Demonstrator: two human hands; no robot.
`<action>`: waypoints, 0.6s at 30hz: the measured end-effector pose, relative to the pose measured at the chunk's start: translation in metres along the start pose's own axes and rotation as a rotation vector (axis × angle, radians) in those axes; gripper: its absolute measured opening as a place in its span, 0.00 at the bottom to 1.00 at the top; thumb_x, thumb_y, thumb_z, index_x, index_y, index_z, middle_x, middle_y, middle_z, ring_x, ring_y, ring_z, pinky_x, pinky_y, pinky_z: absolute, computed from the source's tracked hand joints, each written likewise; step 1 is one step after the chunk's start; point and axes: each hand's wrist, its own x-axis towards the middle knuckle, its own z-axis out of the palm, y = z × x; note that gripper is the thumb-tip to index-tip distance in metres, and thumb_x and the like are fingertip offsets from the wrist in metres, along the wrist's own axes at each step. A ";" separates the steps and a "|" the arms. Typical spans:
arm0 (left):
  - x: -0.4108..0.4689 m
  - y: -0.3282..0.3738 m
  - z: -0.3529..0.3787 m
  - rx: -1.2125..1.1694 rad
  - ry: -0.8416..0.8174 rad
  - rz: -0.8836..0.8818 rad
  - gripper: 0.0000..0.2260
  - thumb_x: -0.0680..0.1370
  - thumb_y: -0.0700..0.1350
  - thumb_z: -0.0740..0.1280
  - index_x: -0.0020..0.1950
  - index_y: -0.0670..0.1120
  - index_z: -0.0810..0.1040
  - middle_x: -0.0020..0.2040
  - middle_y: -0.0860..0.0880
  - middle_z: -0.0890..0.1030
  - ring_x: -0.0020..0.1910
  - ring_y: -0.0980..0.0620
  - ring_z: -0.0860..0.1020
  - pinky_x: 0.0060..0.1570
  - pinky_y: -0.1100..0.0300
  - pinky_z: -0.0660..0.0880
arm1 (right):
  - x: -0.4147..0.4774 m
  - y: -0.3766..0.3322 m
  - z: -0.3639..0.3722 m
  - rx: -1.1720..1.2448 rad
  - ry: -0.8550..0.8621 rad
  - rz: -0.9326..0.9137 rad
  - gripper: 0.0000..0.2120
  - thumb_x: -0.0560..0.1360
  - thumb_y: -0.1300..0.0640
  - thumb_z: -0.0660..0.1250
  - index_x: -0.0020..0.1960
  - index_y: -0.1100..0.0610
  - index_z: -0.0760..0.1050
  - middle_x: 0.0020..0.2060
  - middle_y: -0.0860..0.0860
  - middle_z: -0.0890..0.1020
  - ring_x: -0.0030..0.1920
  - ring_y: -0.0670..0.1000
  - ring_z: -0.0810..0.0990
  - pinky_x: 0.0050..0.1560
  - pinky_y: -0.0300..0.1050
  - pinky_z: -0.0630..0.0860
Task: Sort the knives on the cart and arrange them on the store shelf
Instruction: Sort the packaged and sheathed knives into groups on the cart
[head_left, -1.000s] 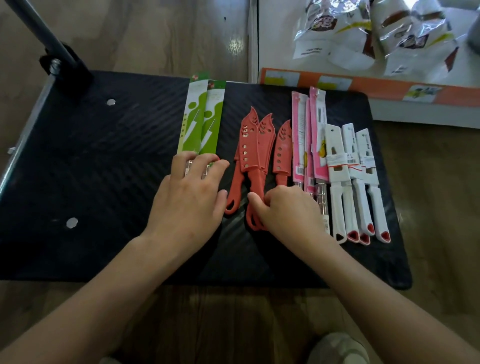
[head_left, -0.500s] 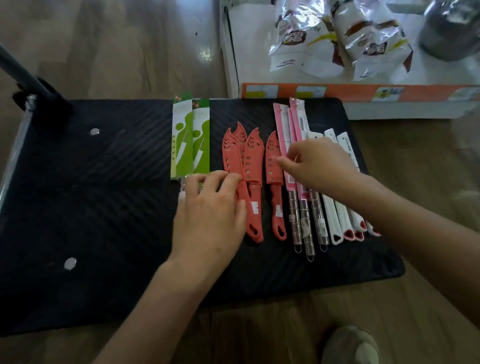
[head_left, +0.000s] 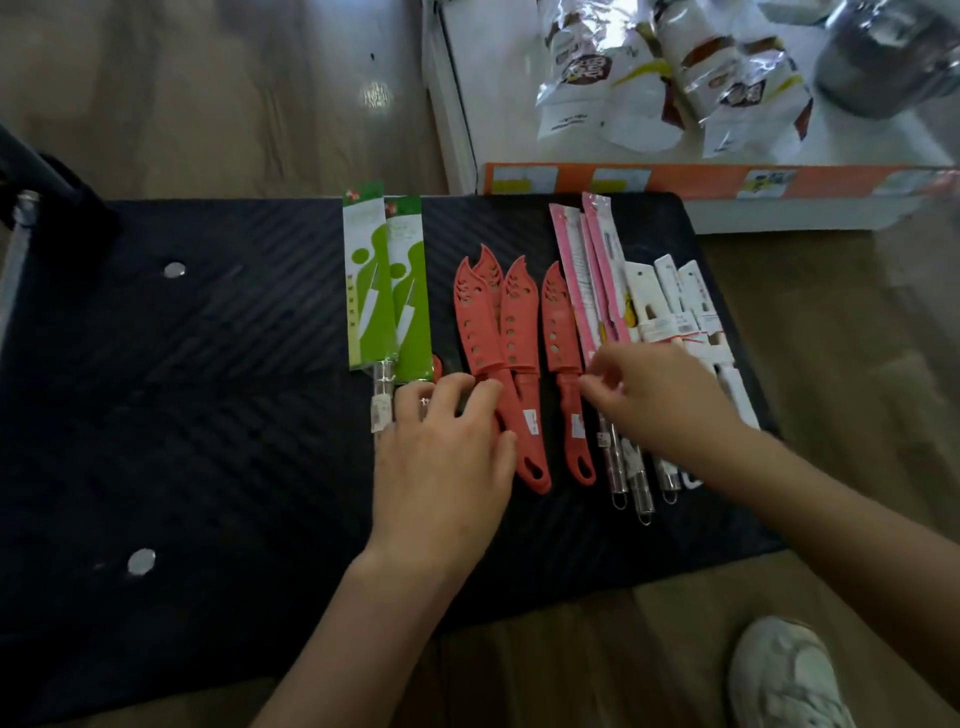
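Knives lie in sorted groups on the black cart deck (head_left: 208, 395). From left to right: two green-sleeved knives (head_left: 384, 291), several red sheathed knives (head_left: 514, 338), pink-packaged knives (head_left: 592, 275) with steel handles, and white sheathed knives (head_left: 675, 306). My left hand (head_left: 447, 457) lies flat on the deck, fingers straight, its fingertips touching the handles of the green-sleeved and leftmost red knives. My right hand (head_left: 660, 400) hovers over the lower part of the pink and white knives with fingers loosely curled; whether they pinch anything is unclear.
A white store shelf (head_left: 779, 208) with an orange price strip stands just beyond the cart's far right corner, holding foil snack bags (head_left: 613, 78) and a metal pot (head_left: 883, 57). The cart's handle post (head_left: 31, 171) rises at the far left. My shoe (head_left: 784, 675) is at bottom right.
My right hand has drawn back from the upper part of the pink packages down toward their handles. My left hand has stayed on the deck by the red handles. The camera tilted.
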 end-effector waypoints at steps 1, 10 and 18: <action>-0.001 0.000 0.002 0.026 0.003 0.013 0.15 0.73 0.49 0.68 0.59 0.47 0.77 0.59 0.48 0.79 0.58 0.41 0.73 0.48 0.48 0.75 | -0.005 0.001 0.007 -0.017 -0.006 -0.016 0.13 0.77 0.48 0.60 0.53 0.56 0.76 0.47 0.51 0.80 0.47 0.52 0.78 0.45 0.46 0.75; -0.011 0.022 0.007 0.180 -0.103 0.057 0.25 0.79 0.57 0.54 0.74 0.56 0.54 0.77 0.55 0.52 0.75 0.49 0.48 0.69 0.54 0.57 | -0.022 0.028 0.014 0.019 0.020 -0.062 0.16 0.78 0.49 0.59 0.62 0.55 0.72 0.55 0.49 0.77 0.54 0.49 0.75 0.52 0.44 0.74; -0.026 0.013 0.018 0.342 -0.196 0.056 0.28 0.79 0.60 0.50 0.72 0.62 0.36 0.77 0.53 0.39 0.75 0.49 0.38 0.72 0.52 0.47 | -0.034 0.026 0.037 0.041 0.091 -0.080 0.22 0.78 0.47 0.58 0.70 0.54 0.65 0.66 0.49 0.72 0.67 0.52 0.64 0.65 0.45 0.63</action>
